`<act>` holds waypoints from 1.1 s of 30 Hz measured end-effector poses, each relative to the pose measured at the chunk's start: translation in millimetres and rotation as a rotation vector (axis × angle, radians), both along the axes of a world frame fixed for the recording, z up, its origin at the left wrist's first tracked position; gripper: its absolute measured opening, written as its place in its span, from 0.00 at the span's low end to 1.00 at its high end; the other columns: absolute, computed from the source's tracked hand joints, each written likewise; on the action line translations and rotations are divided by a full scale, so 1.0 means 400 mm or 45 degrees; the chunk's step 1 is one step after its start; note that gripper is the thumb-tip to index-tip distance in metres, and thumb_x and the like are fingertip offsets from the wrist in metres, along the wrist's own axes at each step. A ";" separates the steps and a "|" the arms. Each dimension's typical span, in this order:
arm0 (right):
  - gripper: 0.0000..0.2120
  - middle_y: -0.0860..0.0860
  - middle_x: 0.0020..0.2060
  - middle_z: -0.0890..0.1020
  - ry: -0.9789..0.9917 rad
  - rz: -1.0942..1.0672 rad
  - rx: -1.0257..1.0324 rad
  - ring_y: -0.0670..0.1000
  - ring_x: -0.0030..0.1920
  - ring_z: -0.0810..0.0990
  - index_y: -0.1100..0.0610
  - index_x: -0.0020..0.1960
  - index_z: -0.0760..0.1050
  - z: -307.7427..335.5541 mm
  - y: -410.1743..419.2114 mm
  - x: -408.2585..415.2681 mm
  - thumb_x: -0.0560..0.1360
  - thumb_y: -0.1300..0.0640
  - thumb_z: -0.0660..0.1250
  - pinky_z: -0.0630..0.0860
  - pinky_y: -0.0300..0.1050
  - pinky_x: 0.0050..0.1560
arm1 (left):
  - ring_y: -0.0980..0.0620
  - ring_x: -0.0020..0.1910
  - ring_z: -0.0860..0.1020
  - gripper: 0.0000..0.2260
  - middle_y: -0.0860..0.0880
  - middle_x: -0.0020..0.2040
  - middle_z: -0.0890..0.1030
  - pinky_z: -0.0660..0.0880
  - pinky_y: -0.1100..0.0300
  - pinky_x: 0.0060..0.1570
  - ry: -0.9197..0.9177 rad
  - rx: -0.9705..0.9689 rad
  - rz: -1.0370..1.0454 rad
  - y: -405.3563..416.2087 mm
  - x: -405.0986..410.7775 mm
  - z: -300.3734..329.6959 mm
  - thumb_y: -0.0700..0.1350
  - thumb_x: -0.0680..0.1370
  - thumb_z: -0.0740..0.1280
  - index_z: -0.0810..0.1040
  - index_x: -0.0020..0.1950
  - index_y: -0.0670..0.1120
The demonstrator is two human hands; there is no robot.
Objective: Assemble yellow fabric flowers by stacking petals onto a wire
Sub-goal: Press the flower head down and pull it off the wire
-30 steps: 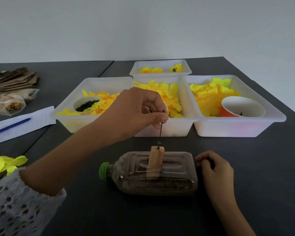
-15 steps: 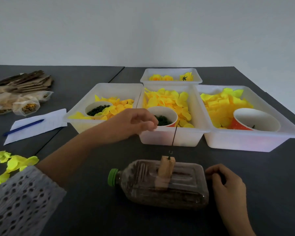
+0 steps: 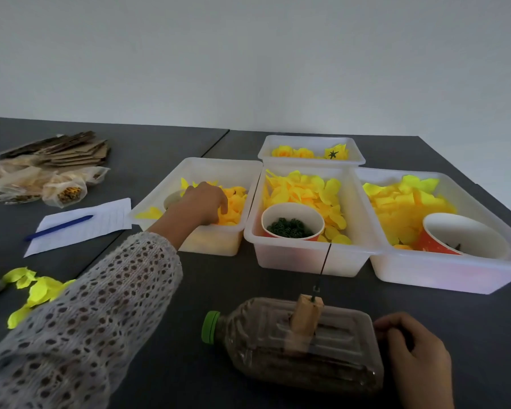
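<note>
Four white bins sit on the dark tabletop (image 3: 165,290) across the middle of the frame. The left bin (image 3: 189,172) holds orange-yellow petals (image 3: 233,202) and a small cup, mostly hidden behind the left hand (image 3: 201,205). That hand reaches into the bin with its fingers bent down onto the petals; whether its grip has closed on one cannot be told. The middle bin (image 3: 301,261) holds more yellow petals and a red paper cup (image 3: 292,222) with small dark green pieces inside. The right bin (image 3: 443,276) holds paler yellow petals and a second red cup (image 3: 460,240), tipped toward the camera, with a few dark bits in it. The far bin (image 3: 310,143), behind the middle one, holds finished yellow flowers (image 3: 292,152).

At lower center a brown bottle (image 3: 295,343) lies on its side, its long axis running left to right with the green cap (image 3: 210,326) pointing left. A wooden block (image 3: 306,317) stands on it. The wire (image 3: 325,261) rises from the block nearly upright, leaning slightly right, its tip in front of the middle bin, bare of petals. The right hand (image 3: 416,355), at lower right, has its fingers curled against the bottle's base end.

At left lie a paper (image 3: 83,225) with a blue pen (image 3: 59,228), loose yellow-green petals, bags and cardboard.
</note>
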State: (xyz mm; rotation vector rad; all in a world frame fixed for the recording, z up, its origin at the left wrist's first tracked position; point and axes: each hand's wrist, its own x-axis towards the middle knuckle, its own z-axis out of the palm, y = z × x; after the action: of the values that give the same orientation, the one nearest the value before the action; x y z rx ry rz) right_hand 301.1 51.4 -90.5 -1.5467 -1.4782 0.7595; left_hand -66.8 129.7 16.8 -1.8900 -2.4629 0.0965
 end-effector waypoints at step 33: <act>0.17 0.49 0.30 0.82 0.001 0.071 -0.037 0.54 0.30 0.79 0.50 0.35 0.78 0.009 -0.007 0.004 0.74 0.68 0.62 0.78 0.54 0.35 | 0.56 0.37 0.78 0.04 0.46 0.44 0.84 0.74 0.63 0.41 -1.051 0.771 -0.196 -0.033 0.111 0.135 0.43 0.79 0.69 0.83 0.50 0.49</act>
State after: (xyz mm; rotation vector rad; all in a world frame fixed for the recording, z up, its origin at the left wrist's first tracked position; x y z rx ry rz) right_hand 302.9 48.4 -86.7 -1.5316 -1.5216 0.8171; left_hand -22.4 116.5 70.6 -2.0223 -2.2475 -1.5108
